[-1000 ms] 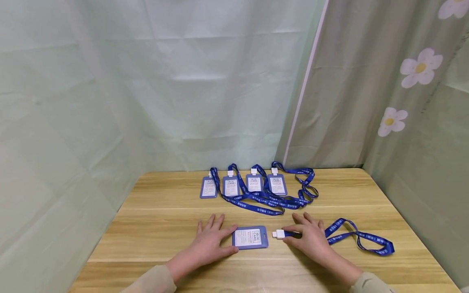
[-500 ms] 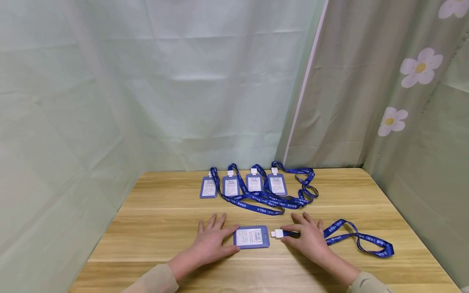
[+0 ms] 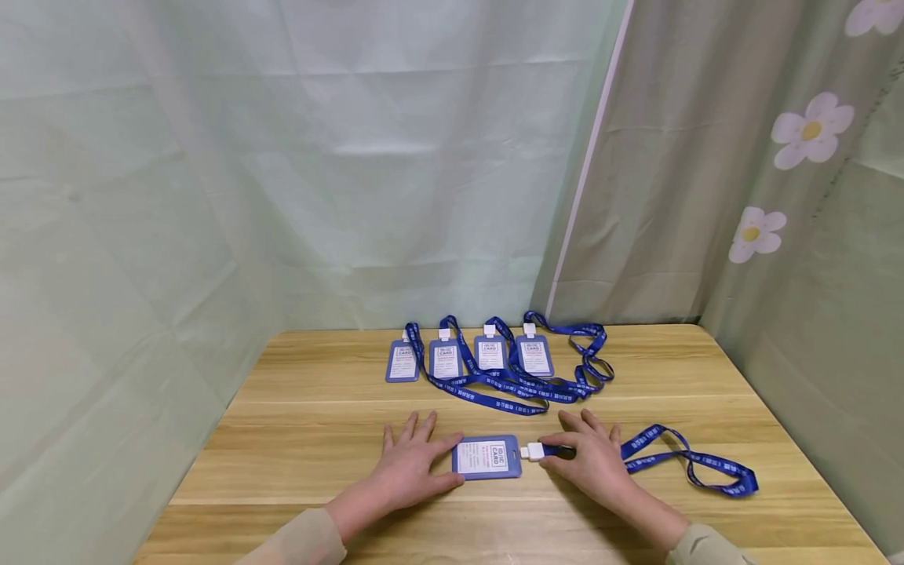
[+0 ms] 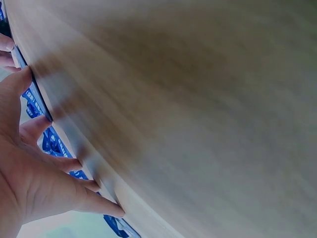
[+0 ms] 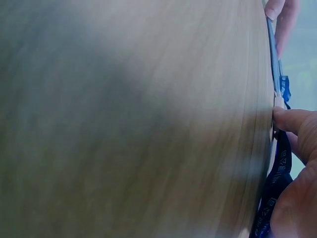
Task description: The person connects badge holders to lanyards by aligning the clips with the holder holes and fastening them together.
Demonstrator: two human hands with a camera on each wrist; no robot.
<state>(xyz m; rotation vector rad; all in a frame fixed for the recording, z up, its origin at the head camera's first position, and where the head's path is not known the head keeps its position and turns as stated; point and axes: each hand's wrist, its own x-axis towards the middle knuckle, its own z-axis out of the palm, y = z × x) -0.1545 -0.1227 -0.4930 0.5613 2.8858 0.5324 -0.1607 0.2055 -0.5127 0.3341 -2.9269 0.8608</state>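
A blue-framed ID card holder (image 3: 487,457) lies face up on the wooden table, its slotted end to the right. My left hand (image 3: 408,468) holds its left end between thumb and index finger, at the two corners, with the other fingers spread on the table. My right hand (image 3: 595,459) pinches a blue lanyard (image 3: 706,457) just behind its white plastic clip (image 3: 534,451). The clip's narrow tip is at the holder's slotted edge; whether they touch I cannot tell. Side-on, the left wrist view shows the left thumb (image 4: 20,82) against the holder's edge.
Several finished-looking ID card holders with lanyards stand in a row at the back, including one at the left (image 3: 402,362) and one at the right (image 3: 534,357). Their blue straps (image 3: 494,400) lie tangled in front. A pale curtain (image 3: 424,196) hangs behind the table (image 3: 282,447).
My right hand has shifted slightly left with the lanyard clip, while the left hand and the ID card holder have slid slightly right. The gap between clip and holder has narrowed.
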